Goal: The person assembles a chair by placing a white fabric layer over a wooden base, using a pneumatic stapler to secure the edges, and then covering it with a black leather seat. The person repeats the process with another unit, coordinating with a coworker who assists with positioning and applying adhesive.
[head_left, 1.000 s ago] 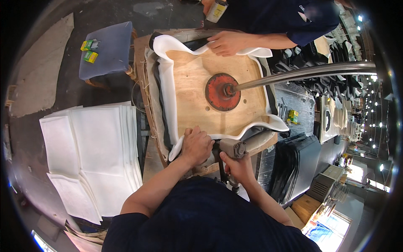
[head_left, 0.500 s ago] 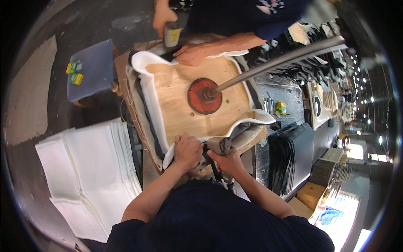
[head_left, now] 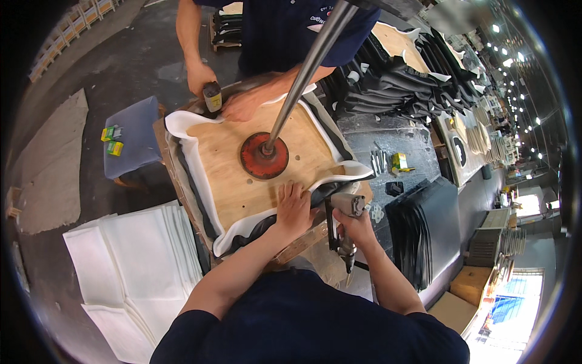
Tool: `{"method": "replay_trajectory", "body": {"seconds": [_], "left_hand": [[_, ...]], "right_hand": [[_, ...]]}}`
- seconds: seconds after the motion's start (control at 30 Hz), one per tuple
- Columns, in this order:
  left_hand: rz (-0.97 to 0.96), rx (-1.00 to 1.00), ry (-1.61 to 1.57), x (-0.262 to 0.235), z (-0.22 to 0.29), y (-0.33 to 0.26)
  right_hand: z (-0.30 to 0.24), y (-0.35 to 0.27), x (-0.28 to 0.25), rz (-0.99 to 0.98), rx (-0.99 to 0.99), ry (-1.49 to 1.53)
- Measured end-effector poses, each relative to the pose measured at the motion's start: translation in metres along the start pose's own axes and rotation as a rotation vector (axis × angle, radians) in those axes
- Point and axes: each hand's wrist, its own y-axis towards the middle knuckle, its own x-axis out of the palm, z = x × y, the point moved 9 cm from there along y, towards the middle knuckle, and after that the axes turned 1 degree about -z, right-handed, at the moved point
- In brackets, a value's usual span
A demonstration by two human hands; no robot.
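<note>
A plywood panel (head_left: 227, 155) lies in front of me, edged with white padding (head_left: 189, 155) and black cover material (head_left: 257, 229). My left hand (head_left: 295, 209) rests over its near edge, fingers stretched flat onto the wood, thumb out to the side. Just right of it, my right hand (head_left: 357, 225) grips a grey staple gun (head_left: 347, 204) by its handle, close to the near right corner. A red round plate (head_left: 265, 156) on a metal rod (head_left: 309, 73) presses on the panel's middle. Across from me, a co-worker's hand (head_left: 242, 107) touches the far edge; their other holds another staple gun (head_left: 212, 97).
White padding sheets (head_left: 142, 255) are stacked at left, near a blue-grey stool (head_left: 130, 136) with small boxes. On the right stand a stack of black sheets (head_left: 433, 227), a yellow-green box (head_left: 399, 162) and staple strips (head_left: 380, 159). Covered panels (head_left: 388, 85) are piled far right.
My left hand has moved right along the near edge, its fingers now flatter on the wood. My right hand and staple gun have shifted right, toward the corner. The view has turned.
</note>
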Motion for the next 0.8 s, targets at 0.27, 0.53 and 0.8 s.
{"method": "replay_trajectory", "body": {"seconds": [0.27,0.53,0.8], "left_hand": [[-0.010,-0.129,0.053,0.034,-0.010,0.014],[-0.016,-0.196,-0.042,0.042,-0.019,0.018],[0.023,-0.267,-0.137,0.042,-0.026,0.019]], "right_hand": [[-0.003,0.045,-0.011,-0.177,0.082,-0.118],[-0.005,0.072,-0.009,-0.227,0.138,-0.379],[-0.025,0.076,0.004,-0.274,0.156,-0.466]]}}
